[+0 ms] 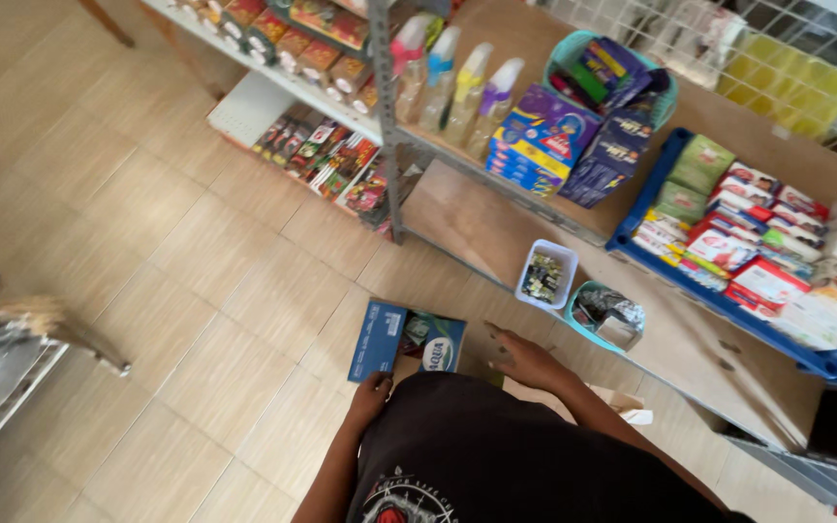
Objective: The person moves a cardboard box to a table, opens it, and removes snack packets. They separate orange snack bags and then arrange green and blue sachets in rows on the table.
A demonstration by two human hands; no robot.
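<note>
Head view looks down on a person in a dark printed T-shirt, standing on a tan tiled floor beside shop shelving. Left hand grips the near edge of a blue-and-white printed cardboard box, fingers curled around the flap, clamped on it. Box sits low, in front of the person's torso, at the foot of the wooden lower shelf; can't tell whether it rests on the floor or is lifted. Right hand reaches forward just beside the box's right side, fingers stretched out and apart, palm down; contact with the box can't be made out. A brown cardboard flap shows under the right forearm.

On the lower shelf, near the right hand: a small white plastic tub with dark small items, and next to it a teal round plastic basket with packets. Further right, a blue plastic tray packed with red, green and white boxes. On the shelf above: four spray bottles with coloured tops, purple and dark blue cartons, a teal basket. Colourful flat packets stand on the lowest shelf at left.
</note>
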